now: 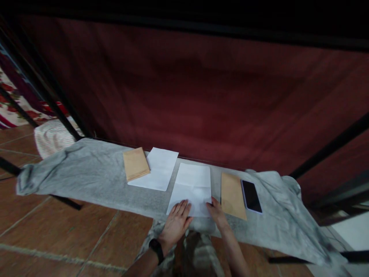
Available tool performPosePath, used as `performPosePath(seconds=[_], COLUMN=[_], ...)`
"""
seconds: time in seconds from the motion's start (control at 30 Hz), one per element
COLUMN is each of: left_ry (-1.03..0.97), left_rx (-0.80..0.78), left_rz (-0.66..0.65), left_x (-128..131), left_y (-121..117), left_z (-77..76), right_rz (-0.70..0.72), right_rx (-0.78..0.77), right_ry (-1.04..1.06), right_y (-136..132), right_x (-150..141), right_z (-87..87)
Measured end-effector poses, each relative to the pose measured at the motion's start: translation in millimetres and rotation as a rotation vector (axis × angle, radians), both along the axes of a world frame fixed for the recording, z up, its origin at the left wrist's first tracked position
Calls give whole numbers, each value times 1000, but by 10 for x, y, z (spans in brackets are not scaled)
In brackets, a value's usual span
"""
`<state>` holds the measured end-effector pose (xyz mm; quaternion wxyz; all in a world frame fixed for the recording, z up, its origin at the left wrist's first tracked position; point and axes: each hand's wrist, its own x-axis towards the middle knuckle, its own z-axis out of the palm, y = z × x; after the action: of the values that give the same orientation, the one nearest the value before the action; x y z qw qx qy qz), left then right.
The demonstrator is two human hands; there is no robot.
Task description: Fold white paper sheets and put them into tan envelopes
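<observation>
A white sheet of paper point(192, 192) with a crease across it lies on the grey cloth in front of me. My left hand point(178, 217) rests flat on its lower left part, fingers stretched out and a dark watch on the wrist. At the lower right edge of the sheet is my right hand point(216, 211), its thumb over the paper and its fingers along the edge, seemingly pinching it. To the right lies a brown envelope point(233, 196). Left of the creased sheet are more white paper point(160, 169) and a stack of brown envelopes point(136, 163), which overlaps that paper.
A phone point(251, 196) with a dark screen lies beside the single envelope. The grey cloth point(98, 173) covers a narrow bench or shelf. Behind it hangs a dark red panel point(196, 96), framed by black metal bars point(54, 104). A striped bundle point(54, 136) sits at the left.
</observation>
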<state>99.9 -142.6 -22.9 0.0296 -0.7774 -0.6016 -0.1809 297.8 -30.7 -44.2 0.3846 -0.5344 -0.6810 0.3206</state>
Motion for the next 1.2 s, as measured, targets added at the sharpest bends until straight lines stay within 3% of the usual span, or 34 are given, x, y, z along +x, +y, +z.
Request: performPosePath(seconds=[0.23, 0.4, 0.47, 0.67, 0.83, 1.2], left_ry=[13, 26, 22, 7, 2, -16], left_rx=[-24, -13, -10, -19, -48, -115], left_rz=[-10, -47, -42, -1, -109, -208], left_x=[-84, -123, -143, -234, -416, -634], left_y=[3, 23, 44, 152, 197, 530], left_z=[-49, -24, -31, -29, -7, 52], right_rz=[-34, -166, -170, -130, -109, -177], right_rx=[-80, -11, 8, 26, -45, -116], right_ry=[-107, -509, -567, -407, -184, -203], right_y=[-28, -337, -419, -385, -343, -321], right_x=[16, 10, -7, 15, 78, -52], right_z=[50, 39, 20, -17, -38, 42])
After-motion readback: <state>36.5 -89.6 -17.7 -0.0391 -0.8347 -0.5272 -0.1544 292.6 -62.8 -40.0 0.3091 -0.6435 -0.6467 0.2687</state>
